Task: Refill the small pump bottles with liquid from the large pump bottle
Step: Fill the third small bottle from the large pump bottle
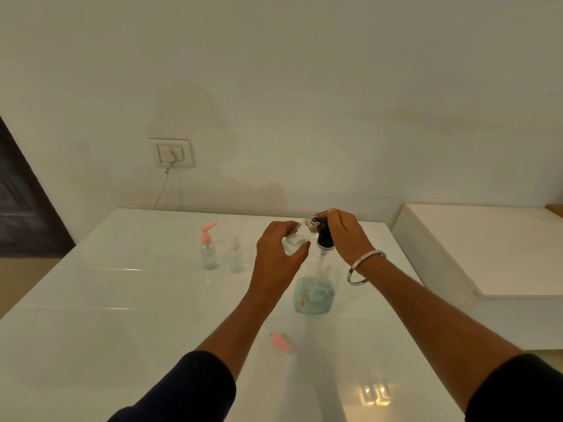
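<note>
Hands meet above the glossy white desk (122, 300): left hand (278, 254) grips a tilted small clear uncapped bottle (297, 237), its mouth at the black pump head (323, 236) of the large clear bottle of pale blue liquid (315, 295), which the right hand (344, 234) presses with curled fingers.

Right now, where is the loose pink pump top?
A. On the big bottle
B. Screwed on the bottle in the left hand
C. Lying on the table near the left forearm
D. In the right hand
C: the loose pink pump top lies on the table, beside the left forearm, with neither hand touching it.
</note>
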